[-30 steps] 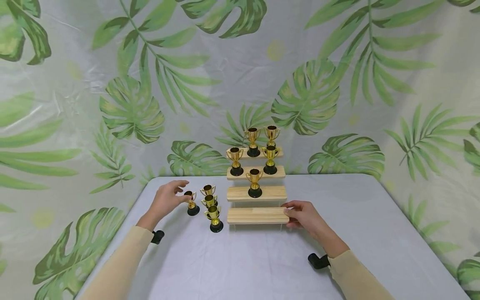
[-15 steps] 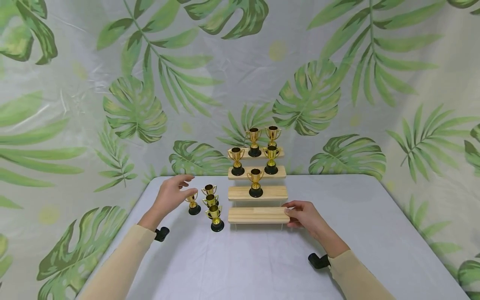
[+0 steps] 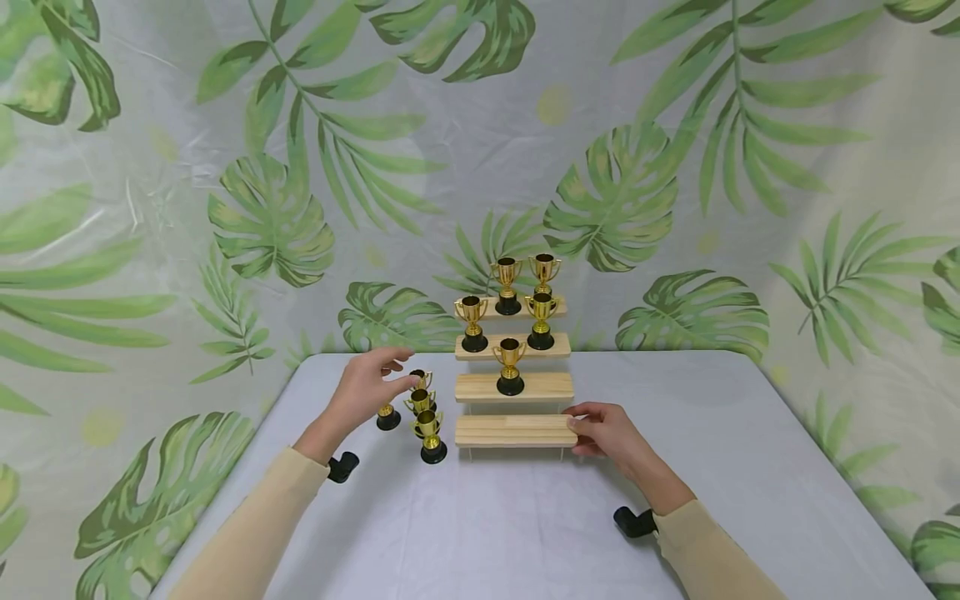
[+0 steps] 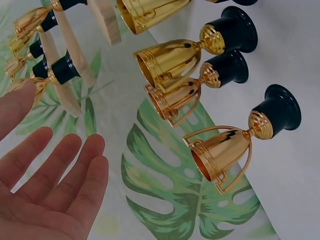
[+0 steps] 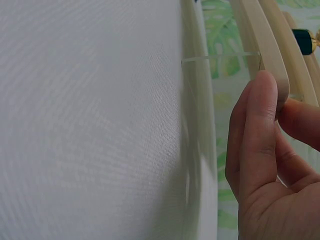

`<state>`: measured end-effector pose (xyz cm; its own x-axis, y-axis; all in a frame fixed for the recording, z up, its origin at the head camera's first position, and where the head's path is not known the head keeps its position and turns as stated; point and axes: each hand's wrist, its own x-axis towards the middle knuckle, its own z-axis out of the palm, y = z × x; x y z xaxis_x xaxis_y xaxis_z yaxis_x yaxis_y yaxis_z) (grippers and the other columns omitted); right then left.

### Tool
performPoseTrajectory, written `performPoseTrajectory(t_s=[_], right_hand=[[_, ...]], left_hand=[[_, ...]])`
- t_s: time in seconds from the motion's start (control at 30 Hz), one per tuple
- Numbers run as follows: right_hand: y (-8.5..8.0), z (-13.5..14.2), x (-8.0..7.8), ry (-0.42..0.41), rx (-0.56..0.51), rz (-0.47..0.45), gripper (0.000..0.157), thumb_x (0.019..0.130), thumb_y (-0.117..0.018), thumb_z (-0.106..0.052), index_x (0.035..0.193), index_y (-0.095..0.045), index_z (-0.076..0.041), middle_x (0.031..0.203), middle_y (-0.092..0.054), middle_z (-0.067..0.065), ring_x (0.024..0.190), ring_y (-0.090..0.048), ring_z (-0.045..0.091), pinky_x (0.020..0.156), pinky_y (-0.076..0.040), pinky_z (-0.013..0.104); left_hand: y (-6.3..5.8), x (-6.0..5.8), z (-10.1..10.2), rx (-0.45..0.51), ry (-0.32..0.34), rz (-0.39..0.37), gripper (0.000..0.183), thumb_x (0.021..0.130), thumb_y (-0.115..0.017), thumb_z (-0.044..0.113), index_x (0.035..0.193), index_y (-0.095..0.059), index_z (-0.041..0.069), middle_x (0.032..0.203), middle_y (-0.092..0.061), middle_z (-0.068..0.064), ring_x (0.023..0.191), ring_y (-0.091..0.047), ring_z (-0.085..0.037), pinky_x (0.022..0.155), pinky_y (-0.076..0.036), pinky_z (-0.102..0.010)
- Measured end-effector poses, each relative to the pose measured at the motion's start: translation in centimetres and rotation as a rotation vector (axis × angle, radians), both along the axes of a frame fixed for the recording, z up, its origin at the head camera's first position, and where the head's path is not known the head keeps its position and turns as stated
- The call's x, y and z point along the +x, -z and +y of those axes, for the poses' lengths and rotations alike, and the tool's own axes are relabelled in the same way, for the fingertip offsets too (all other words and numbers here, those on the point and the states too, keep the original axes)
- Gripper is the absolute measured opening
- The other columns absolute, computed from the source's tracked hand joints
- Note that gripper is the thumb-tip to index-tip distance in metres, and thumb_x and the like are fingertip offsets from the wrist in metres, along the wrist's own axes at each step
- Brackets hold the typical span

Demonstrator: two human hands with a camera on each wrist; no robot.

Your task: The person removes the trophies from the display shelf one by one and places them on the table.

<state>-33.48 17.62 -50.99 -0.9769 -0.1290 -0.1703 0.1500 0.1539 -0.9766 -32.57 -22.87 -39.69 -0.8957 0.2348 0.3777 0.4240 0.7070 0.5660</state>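
My left hand (image 3: 362, 393) hovers with fingers spread and slightly bent over a group of small gold trophy cups on black bases, holding nothing. One trophy (image 3: 387, 418) stands apart on the left, partly hidden by the hand; a line of three, whose front trophy (image 3: 430, 432) is nearest me, stands to its right. In the left wrist view the palm (image 4: 55, 200) faces free air, apart from the separate trophy (image 4: 225, 150). My right hand (image 3: 611, 435) grips the right end of the lowest wooden shelf (image 3: 516, 432) between thumb and fingers, also visible in the right wrist view.
The stepped wooden stand has several tiers on clear supports. Single trophy (image 3: 510, 367) sits on the second tier, two on the third, including the left trophy (image 3: 472, 321), and two on the top tier. A leaf-print curtain (image 3: 480, 167) hangs behind the white-covered table (image 3: 480, 533).
My left hand has moved right, from beside the separate trophy to over the line of three, leaving that trophy standing. The right hand has stayed on the lowest shelf.
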Motion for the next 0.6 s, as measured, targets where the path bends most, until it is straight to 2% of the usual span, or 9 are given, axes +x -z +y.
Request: performPoseTrajectory(t_s=[0.2, 0.33, 0.6], right_hand=[[-0.1, 0.0, 0.1, -0.015, -0.001, 0.009, 0.036, 0.097, -0.068, -0.013, 0.128, -0.062, 0.004, 0.101, -0.061, 0.017, 0.067, -0.065, 0.019, 0.064, -0.061, 0.033], [-0.1, 0.0, 0.1, -0.013, 0.002, 0.002, 0.035, 0.098, -0.068, -0.013, 0.128, -0.062, 0.004, 0.101, -0.062, 0.017, 0.067, -0.066, 0.019, 0.064, -0.061, 0.033], [0.2, -0.1, 0.1, -0.003, -0.001, 0.018, 0.035, 0.097, -0.068, -0.013, 0.127, -0.063, 0.004, 0.100, -0.063, 0.017, 0.067, -0.066, 0.019, 0.063, -0.061, 0.033]], left_hand=[[-0.1, 0.1, 0.9, 0.013, 0.009, -0.002, 0.047, 0.089, -0.080, 0.030, 0.132, -0.067, 0.017, 0.129, -0.066, -0.007, 0.111, -0.065, -0.024, 0.097, -0.052, -0.041], [-0.1, 0.0, 1.6, 0.035, 0.002, -0.018, 0.045, 0.089, -0.080, 0.028, 0.131, -0.067, 0.019, 0.126, -0.067, -0.003, 0.110, -0.066, -0.023, 0.097, -0.052, -0.040], [-0.1, 0.0, 3.2, 0.076, 0.022, -0.019, 0.045, 0.090, -0.079, 0.029, 0.132, -0.067, 0.018, 0.126, -0.067, -0.003, 0.109, -0.067, -0.025, 0.094, -0.054, -0.045]])
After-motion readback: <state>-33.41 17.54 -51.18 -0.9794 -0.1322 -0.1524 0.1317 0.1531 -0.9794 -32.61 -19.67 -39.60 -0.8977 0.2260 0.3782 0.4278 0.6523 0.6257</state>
